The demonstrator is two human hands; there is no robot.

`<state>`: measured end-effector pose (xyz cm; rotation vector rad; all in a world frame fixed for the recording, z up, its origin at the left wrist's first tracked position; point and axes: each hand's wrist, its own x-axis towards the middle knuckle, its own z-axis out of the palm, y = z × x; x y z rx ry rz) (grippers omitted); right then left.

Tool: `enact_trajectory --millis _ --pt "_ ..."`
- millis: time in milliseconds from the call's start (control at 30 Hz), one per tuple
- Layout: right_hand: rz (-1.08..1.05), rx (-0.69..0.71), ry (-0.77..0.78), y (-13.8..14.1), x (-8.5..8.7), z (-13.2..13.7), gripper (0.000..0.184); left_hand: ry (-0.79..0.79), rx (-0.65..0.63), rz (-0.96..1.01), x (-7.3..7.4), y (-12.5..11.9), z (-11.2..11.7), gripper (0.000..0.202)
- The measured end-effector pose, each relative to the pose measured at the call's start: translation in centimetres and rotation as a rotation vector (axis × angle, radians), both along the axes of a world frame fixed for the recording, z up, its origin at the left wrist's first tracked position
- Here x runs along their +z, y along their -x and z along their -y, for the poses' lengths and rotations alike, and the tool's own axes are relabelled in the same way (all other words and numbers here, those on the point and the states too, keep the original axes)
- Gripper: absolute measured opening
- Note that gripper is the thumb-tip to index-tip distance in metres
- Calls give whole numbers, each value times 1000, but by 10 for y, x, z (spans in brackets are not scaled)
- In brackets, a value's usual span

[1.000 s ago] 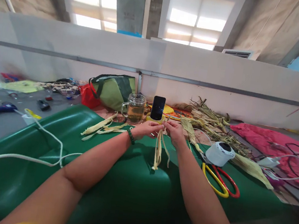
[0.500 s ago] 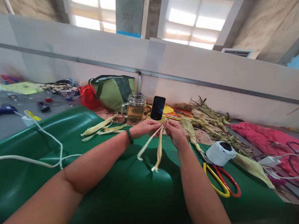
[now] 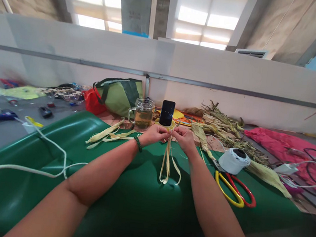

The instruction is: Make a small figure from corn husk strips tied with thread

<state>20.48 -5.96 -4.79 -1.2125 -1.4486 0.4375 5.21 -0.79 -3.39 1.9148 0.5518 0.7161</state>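
Observation:
Pale corn husk strips (image 3: 166,162) hang in narrow loops from my fingertips, above the green mat (image 3: 140,209). My left hand (image 3: 156,134), with a dark beaded bracelet at the wrist, pinches their top end. Close against it, my right hand (image 3: 183,138) pinches the same spot with its thumb and fingers. What exactly lies between the fingertips is too small to make out. More dried husks (image 3: 106,133) lie to the left of my hands, and another husk (image 3: 203,140) lies just to the right.
Behind my hands are a phone (image 3: 167,113) standing upright and a glass mug (image 3: 143,114) of liquid. Scissors (image 3: 233,188) and a white roll (image 3: 234,160) sit at right, near dried stalks (image 3: 221,123). A white cable (image 3: 55,147) crosses the mat's left side.
The strips have swung closer together; one that slanted left now hangs down, and a thin end curves to the right. Both hands stay at nearly the same place.

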Motion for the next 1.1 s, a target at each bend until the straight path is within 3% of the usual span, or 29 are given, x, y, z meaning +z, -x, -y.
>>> enact_trajectory --millis 233,433,500,567,667,733,933,1100 --pt "21 1 28 -3 -2 0 42 -68 15 -89 11 5 4 20" --pt "-59 -8 35 -8 -5 -2 39 305 -133 -9 18 10 5 16" --pt "-89 4 51 -8 -5 -2 38 407 -156 54 19 12 2 25" --pt "-119 23 82 -8 -5 -1 38 439 -79 67 19 12 -3 41" --pt "-123 34 90 -7 -6 -1 39 226 208 42 15 9 -8 47" --pt "-95 20 68 -6 -6 -1 41 58 267 -12 11 6 -8 43" --pt "-19 4 36 -7 -6 -3 44 22 -87 -110 -1 2 -6 33" --pt "-107 27 85 -12 -8 -5 41 -219 -53 -34 1 3 -8 26"
